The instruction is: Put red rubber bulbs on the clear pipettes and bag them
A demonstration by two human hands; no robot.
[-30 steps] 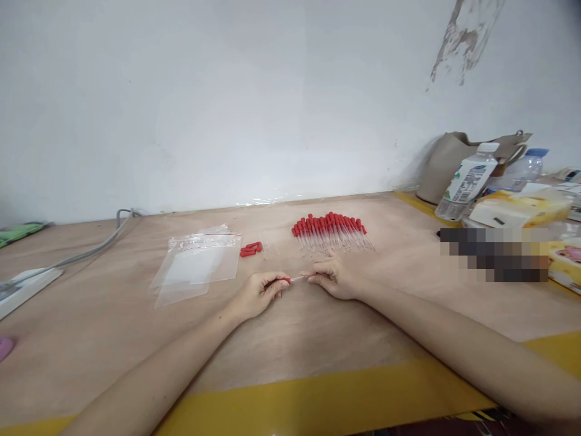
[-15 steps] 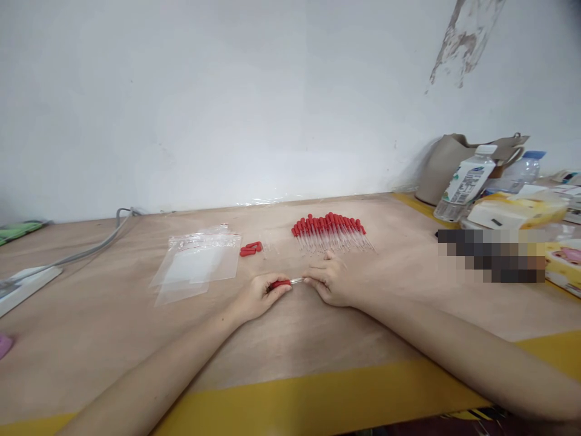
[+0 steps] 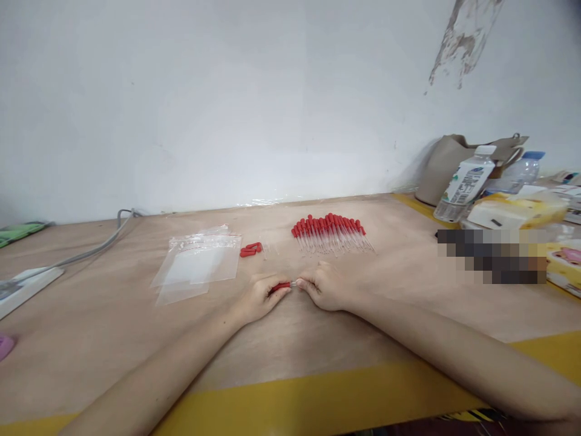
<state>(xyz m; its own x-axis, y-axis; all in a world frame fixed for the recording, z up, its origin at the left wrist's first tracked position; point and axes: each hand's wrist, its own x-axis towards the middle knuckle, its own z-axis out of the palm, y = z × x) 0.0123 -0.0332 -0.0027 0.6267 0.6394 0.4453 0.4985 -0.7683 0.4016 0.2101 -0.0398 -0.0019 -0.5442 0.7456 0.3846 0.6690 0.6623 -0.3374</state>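
Between finger and thumb my left hand (image 3: 262, 297) grips a red rubber dropper bulb (image 3: 281, 285). My right hand (image 3: 325, 287) pinches the clear glass dropper tube (image 3: 293, 283), whose end meets the bulb's mouth; most of the tube is hidden by the fingers. Beyond my right hand lies a row of droppers with red bulbs (image 3: 329, 224), tips towards me. Several loose red bulbs (image 3: 251, 249) and a few thin clear tubes (image 3: 269, 247) rest beyond my left hand. Clear zip bags (image 3: 195, 266) lie overlapped to the left.
A grey cable (image 3: 97, 248) runs to a white power strip (image 3: 31, 284) at far left. On the right stand a grey-brown bag (image 3: 438, 169), a labelled plastic bottle (image 3: 467, 181) and yellow packs (image 3: 517, 209). Yellow tape (image 3: 290, 393) edges the table's front.
My right hand has slid left along the tube, closer to the bulb, and its fingers have curled in more. My left hand has hardly moved.
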